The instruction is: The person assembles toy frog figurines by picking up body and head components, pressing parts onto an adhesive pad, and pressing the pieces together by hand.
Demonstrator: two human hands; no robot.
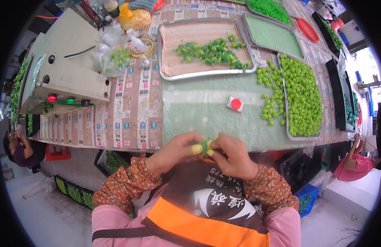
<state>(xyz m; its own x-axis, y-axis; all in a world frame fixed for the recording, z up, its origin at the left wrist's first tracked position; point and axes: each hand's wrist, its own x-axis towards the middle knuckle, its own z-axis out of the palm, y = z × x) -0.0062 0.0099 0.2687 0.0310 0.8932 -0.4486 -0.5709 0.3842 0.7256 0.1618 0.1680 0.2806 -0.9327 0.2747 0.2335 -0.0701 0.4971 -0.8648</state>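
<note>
At the near edge of the table, my left hand (176, 150) and my right hand (235, 155) meet with their fingertips closed on a small green leafy piece (205, 145). Yellow wraps cover some of the fingertips, and the fingers hide much of the piece. Beyond my hands, a metal tray (165, 74) bears a heap of green leafy pieces with round berries (213, 52). To the right stands a long tray filled with round, light green berry-like balls (299, 96). Loose green balls (273, 96) lie along its left side.
A small white box with a red round top (235, 103) sits on the green table cover (190, 111). At left stands a pale machine (71, 78) with coloured buttons. A yellow ring (147, 48), plastic bags (112, 51) and a red basket (308, 29) lie farther back. People work at both sides.
</note>
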